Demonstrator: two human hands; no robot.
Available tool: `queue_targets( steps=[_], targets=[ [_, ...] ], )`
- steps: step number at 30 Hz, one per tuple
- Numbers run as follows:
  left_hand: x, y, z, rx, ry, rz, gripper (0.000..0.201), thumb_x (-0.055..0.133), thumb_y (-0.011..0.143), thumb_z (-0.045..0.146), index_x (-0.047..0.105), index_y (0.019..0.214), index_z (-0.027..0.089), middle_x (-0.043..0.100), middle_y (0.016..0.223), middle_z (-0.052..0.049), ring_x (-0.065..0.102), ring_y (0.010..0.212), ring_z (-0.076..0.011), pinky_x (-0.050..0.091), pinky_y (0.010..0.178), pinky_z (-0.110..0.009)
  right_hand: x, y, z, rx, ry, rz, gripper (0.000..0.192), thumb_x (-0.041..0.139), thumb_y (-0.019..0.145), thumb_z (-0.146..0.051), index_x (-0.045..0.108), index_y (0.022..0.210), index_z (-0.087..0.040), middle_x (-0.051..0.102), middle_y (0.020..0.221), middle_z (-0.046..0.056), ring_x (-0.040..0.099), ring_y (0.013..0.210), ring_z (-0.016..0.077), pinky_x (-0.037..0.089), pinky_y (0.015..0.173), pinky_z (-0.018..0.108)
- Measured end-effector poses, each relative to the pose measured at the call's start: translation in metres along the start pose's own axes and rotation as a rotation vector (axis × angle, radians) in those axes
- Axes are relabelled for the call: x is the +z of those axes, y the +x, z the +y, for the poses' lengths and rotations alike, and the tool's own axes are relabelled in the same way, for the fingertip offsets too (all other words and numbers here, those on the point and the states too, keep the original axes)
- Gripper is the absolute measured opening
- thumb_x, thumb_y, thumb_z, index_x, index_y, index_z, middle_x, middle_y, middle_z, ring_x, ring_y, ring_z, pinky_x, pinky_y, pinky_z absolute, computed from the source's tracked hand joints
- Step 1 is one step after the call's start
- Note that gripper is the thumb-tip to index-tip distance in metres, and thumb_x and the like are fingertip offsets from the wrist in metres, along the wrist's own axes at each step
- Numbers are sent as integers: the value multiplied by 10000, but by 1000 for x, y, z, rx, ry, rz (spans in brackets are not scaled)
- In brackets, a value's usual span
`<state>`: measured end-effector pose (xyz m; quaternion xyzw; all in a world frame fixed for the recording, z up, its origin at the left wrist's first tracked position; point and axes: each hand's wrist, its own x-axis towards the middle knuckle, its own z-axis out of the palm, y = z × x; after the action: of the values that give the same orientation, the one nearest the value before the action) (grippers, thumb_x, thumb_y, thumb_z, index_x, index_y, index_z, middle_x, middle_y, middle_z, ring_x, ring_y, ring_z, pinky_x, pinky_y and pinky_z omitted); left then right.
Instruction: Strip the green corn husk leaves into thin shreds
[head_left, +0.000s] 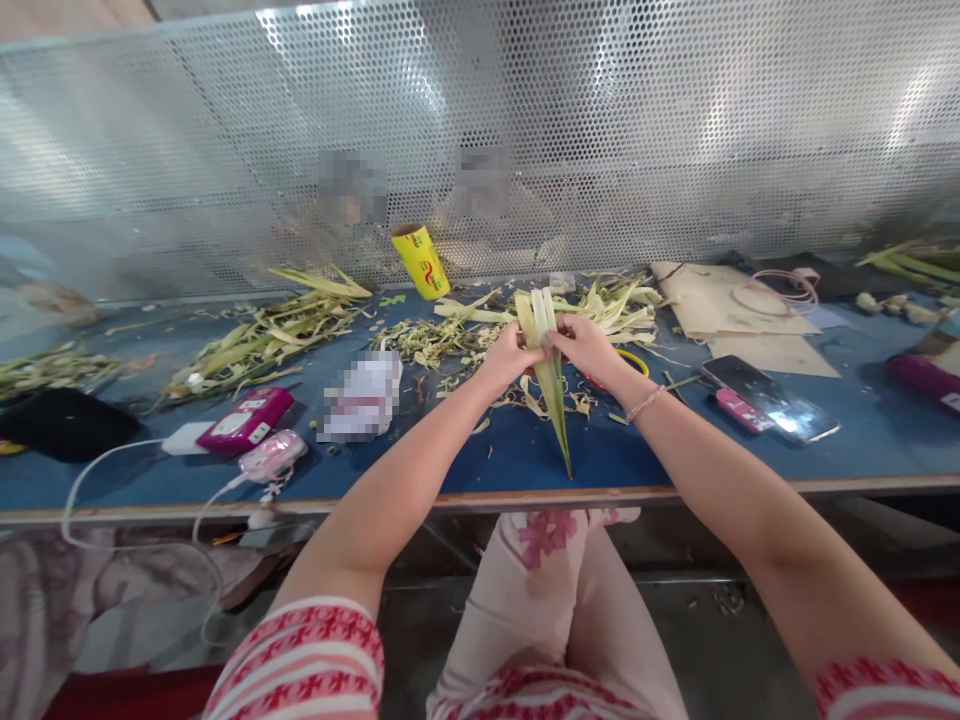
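A long, pale green leaf (552, 395) stands folded or layered between my hands, its whitish upper end spread into strips and its pointed tip hanging toward the table's near edge. My left hand (517, 355) pinches it from the left. From the right, my right hand (586, 348) has its fingers closed on the same leaf. Behind the hands lies a heap of leaf strips and shreds (619, 310). By my right wrist, a yellow-and-red ring-shaped thing (634, 362) is partly covered by my arm.
A yellow tube (420, 262) leans near the perforated metal screen (637, 130). Leaf scraps (262, 340) lie left, near a magenta box (247, 418) with a white cable. Right are a phone (772, 398) and brown paper sheets (720, 300). Blurred people show behind the screen.
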<state>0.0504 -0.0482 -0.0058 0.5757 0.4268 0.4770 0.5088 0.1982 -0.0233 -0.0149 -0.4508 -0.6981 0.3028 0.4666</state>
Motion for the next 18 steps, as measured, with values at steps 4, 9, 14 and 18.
queue_targets(
  steps=[4,9,14,18],
  targets=[
    [3,1,-1,35,47,136,451,666,588,96,483,993,174,651,937,-48,630,643,-147,519,555,-272,-2,-2,-6,-50,-111,63,149,568,761,-301,491,669,-213,517,573,-28,497,532,121,420,530,270],
    [1,4,0,42,-2,168,320,587,661,96,564,974,163,671,844,-50,626,630,-139,522,572,-259,-8,-5,-17,-41,-97,130,169,532,789,-276,420,671,-229,476,568,-31,483,506,128,397,522,282],
    [2,3,-1,48,-37,102,78,594,730,153,640,792,140,668,743,-52,629,618,-146,516,557,-266,-10,-3,-14,-74,-194,144,177,522,810,-280,405,686,-234,477,597,-16,485,575,154,399,597,304],
    [4,2,-2,22,-96,124,70,637,746,193,623,707,136,634,661,-26,613,581,-139,507,550,-269,-6,-1,-7,-109,-292,178,193,518,829,-289,393,691,-240,467,605,-7,493,645,181,391,656,319]
  ],
)
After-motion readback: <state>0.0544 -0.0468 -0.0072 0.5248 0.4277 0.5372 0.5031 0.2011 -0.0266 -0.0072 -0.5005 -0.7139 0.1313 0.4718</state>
